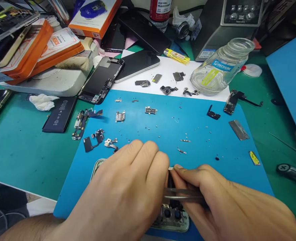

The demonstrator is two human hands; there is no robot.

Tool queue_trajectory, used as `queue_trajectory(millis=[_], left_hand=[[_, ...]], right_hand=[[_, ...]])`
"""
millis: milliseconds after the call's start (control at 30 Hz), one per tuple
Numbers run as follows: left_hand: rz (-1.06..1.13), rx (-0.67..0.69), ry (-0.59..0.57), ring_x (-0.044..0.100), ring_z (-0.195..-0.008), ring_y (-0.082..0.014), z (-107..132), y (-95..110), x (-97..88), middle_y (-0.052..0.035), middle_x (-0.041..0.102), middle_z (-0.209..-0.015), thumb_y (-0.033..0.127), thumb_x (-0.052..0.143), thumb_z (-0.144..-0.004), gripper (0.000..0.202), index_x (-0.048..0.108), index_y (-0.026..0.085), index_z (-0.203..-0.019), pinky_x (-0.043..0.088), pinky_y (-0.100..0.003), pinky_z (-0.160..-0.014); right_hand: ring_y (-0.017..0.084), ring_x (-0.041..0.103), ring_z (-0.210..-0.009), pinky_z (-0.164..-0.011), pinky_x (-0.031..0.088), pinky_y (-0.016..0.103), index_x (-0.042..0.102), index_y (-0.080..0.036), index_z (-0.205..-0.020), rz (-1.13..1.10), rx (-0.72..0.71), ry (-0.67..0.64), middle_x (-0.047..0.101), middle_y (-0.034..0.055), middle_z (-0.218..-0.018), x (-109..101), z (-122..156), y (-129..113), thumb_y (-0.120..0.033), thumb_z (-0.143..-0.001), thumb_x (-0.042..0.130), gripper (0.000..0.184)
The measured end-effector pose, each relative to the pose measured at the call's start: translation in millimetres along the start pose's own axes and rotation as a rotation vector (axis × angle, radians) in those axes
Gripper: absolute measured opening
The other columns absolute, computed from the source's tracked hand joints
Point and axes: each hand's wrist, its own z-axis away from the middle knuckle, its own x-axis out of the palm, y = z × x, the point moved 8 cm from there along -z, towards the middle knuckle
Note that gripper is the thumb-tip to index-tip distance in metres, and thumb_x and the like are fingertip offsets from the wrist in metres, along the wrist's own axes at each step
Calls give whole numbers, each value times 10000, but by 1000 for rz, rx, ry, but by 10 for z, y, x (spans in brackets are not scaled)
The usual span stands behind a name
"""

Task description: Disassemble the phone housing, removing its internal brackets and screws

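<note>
Below both hands lies a pale green phone housing (186, 226), its lower right corner showing two dark round camera lenses; most of it is hidden. My left hand (127, 187) is closed over the housing, back of the hand up. What its curled fingers hold, if anything, cannot be seen. My right hand (220, 197) has metal tweezers (185, 194) tucked across its fingers, their tips pointing left behind my left hand. Its thumb and forefinger also pinch the end of a thin pale strip (171, 168) close to the left knuckles.
Small phone parts and several tiny screws are spread over the blue mat (72, 180). A battery (59, 114) lies left, with a detached screen (101, 80) behind it. A glass jar (221, 67) stands on white paper (168, 67). A screwdriver (292, 172) lies right; orange boxes (57, 47) are stacked back left.
</note>
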Motion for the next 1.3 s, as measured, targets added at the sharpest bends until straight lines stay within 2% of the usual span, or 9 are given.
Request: queue_trajectory(millis=[133,300,367,433,500,633,867,1033,1300], left_hand=[[22,-36,-37,584,-777,-258,27,-36,15,-37,627,-900,141,594,-1061,141,665,209,-959,518,-464,-683],[145,-16,-47,673,-966,-229,113,-158,-100,-33,709,-1111,234,568,-1141,134,668,217,-1228,560,-397,-796],[181,-20,4,690,-1104,-195,212,-231,-197,-35,710,-1259,231,557,-1153,199,624,231,-1341,568,-349,-908],[125,-40,104,664,-1214,-184,346,-294,-310,-46,675,-1361,167,546,-1145,203,630,241,-1315,545,-327,-999],[18,7,159,631,-1259,-219,473,-267,-360,-69,643,-1406,131,552,-1127,208,657,244,-1267,521,-368,-1046],[-66,164,46,637,-1227,-292,572,-127,-232,-106,653,-1442,200,537,-1143,277,659,242,-1389,527,-472,-1023],[-67,174,-35,678,-1154,-311,499,-149,-176,-121,679,-1400,296,483,-1170,299,665,218,-1393,545,-525,-1001],[-59,184,-57,654,-1188,-311,499,-163,-167,-116,661,-1407,288,481,-1172,348,593,240,-1498,526,-521,-1017],[-33,206,-11,651,-1185,-279,517,-184,-182,-110,660,-1413,276,505,-1171,324,630,225,-1465,517,-454,-994]], right_hand=[[123,645,-512,-495,412,303,625,-242,-951,-45,60,1,666,-56,-678,-51,-98,-26,-181,-1105,493,211],[122,773,-715,-586,521,249,683,-246,-1018,-176,168,17,806,-61,-890,-84,-94,32,-167,-1061,601,122],[117,801,-793,-648,557,218,708,-249,-1027,-245,216,18,832,-61,-959,-82,-88,72,-115,-1020,634,153],[122,808,-816,-671,568,210,736,-258,-1024,-282,258,19,843,-61,-973,-85,-92,102,-104,-1004,657,175],[135,798,-782,-633,553,224,764,-266,-1017,-279,303,29,846,-54,-942,-101,-103,128,-142,-1018,666,157],[155,765,-716,-592,520,258,788,-259,-1036,-270,373,36,844,-25,-906,-104,-126,158,-245,-1061,655,137],[154,767,-760,-626,511,264,784,-257,-1034,-295,381,12,841,-28,-918,-80,-133,150,-291,-1082,648,148],[151,785,-818,-655,522,261,779,-258,-1034,-301,368,10,844,-37,-946,-81,-125,141,-277,-1083,652,137],[157,778,-821,-654,495,279,777,-275,-1031,-305,366,19,845,-54,-958,-32,-102,177,-290,-1085,656,133]])
